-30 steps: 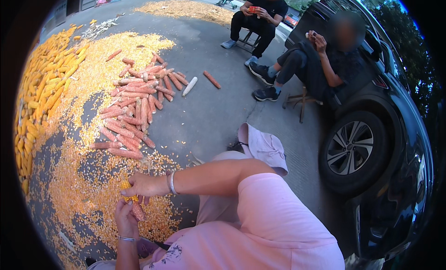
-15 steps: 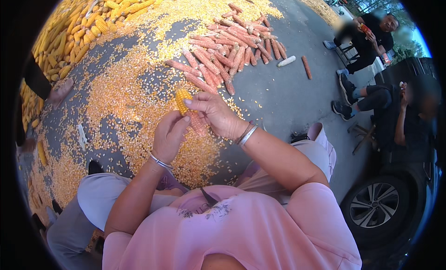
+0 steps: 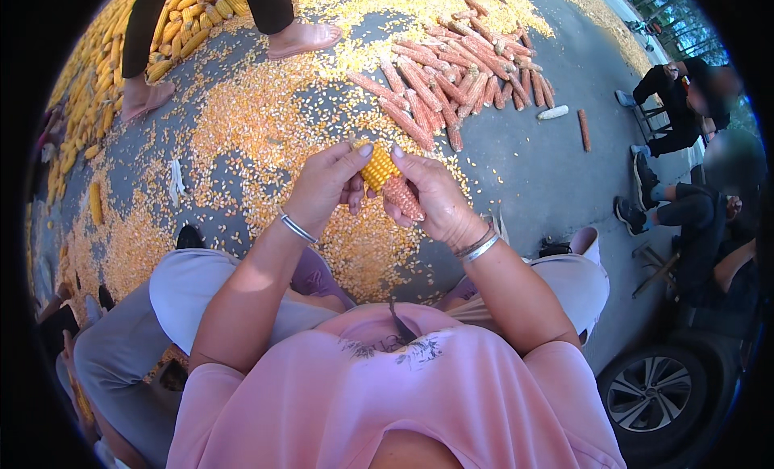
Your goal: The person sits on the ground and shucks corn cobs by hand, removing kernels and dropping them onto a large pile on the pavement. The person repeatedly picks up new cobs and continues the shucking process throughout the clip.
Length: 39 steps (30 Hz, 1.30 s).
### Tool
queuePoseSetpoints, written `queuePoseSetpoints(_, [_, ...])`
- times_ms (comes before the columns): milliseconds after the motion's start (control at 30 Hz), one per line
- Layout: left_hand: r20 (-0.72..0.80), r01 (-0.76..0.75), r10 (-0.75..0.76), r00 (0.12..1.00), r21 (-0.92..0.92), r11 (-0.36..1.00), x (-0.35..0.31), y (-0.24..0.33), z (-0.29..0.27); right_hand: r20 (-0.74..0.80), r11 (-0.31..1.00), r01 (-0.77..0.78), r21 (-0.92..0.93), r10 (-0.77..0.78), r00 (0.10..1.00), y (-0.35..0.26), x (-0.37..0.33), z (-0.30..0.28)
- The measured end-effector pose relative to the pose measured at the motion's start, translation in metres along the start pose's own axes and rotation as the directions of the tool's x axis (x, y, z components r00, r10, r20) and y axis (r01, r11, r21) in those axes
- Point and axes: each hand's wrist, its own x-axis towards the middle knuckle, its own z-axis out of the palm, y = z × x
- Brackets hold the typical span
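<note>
Between my two hands is a corn cob (image 3: 379,172), held over the ground. Its upper part still carries yellow kernels, while the lower right end (image 3: 405,200) is bare and reddish. My left hand (image 3: 326,185) closes on the kernelled side, thumb near the top and fingers curled beneath. From the other side my right hand (image 3: 439,196) grips the cob, its thumb at the kernels' edge and its fingers partly hidden behind the bare end. Loose kernels (image 3: 367,255) lie below my hands. Beyond them is a pile of stripped reddish cobs (image 3: 463,74).
Whole yellow ears (image 3: 85,98) are heaped at the far left. A person in dark trousers and sandals (image 3: 302,40) stands among the kernels. Seated people (image 3: 685,94) are at the right, near a car wheel (image 3: 649,388). One pale cob (image 3: 553,112) lies beside the pile.
The view has shifted, so the piles appear farther right. My left thumb has moved up onto the kernels, and the cob now tilts differently. A person's legs have stepped in at the upper left.
</note>
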Motion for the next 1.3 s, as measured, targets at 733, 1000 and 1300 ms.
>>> queuePoseSetpoints(733, [-0.243, 0.17, -0.184, 0.953, -0.076, 0.982, -0.008, -0.012, 0.014, 0.081, 0.243, 0.271, -0.931, -0.588, 0.805, 0.035, 0.008, -0.008])
queuePoseSetpoints(1000, [-0.227, 0.142, -0.153, 0.962, -0.064, 0.988, -0.008, -0.011, 0.011, 0.054, 0.473, 0.212, -0.855, -0.325, 0.944, 0.004, -0.003, -0.001])
queuePoseSetpoints(1300, [-0.247, 0.198, -0.19, 0.95, 0.008, 0.98, -0.006, -0.018, 0.013, 0.118, 0.153, 0.227, -0.962, -0.518, 0.847, 0.04, 0.014, -0.017])
